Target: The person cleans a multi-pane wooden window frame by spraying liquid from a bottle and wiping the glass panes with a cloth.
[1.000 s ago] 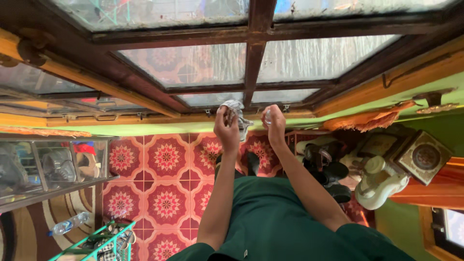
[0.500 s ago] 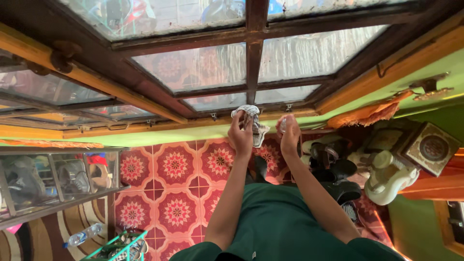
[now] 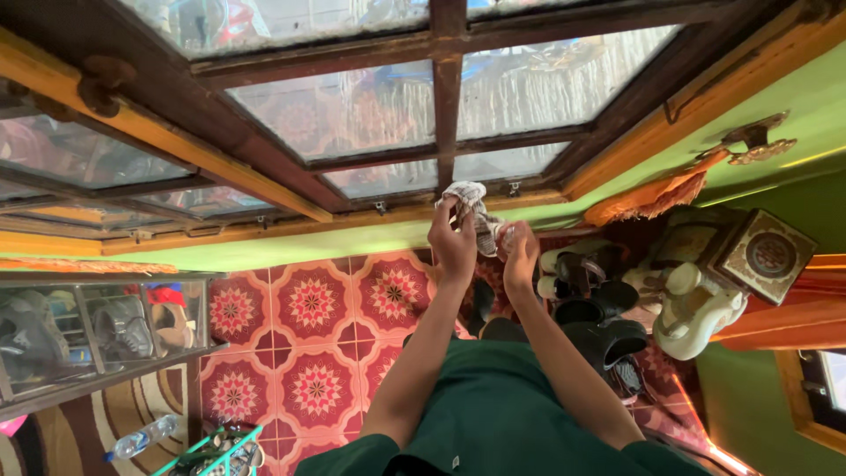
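Observation:
My left hand (image 3: pixel 454 245) is raised in front of the lower wooden frame (image 3: pixel 445 106) of a window and grips a crumpled white patterned cloth (image 3: pixel 469 196). My right hand (image 3: pixel 520 257) is just beside it, almost touching, closed around a small clear bottle (image 3: pixel 504 233) whose top points at the cloth. Frosted glass panes (image 3: pixel 352 110) lie above both hands. My green clothing fills the bottom of the view.
Red patterned floor tiles (image 3: pixel 313 304) lie below the green wall. Dark shoes (image 3: pixel 590 300), a cream plastic appliance (image 3: pixel 692 308) and an ornate box (image 3: pixel 767 256) crowd the right. A glass shoe cabinet (image 3: pixel 97 326), a plastic bottle (image 3: pixel 141 436) and a green basket (image 3: pixel 225 449) stand at the left.
My two hands have drawn together, the bottle hand moving in close to the cloth. Both hands have shifted slightly right in the view.

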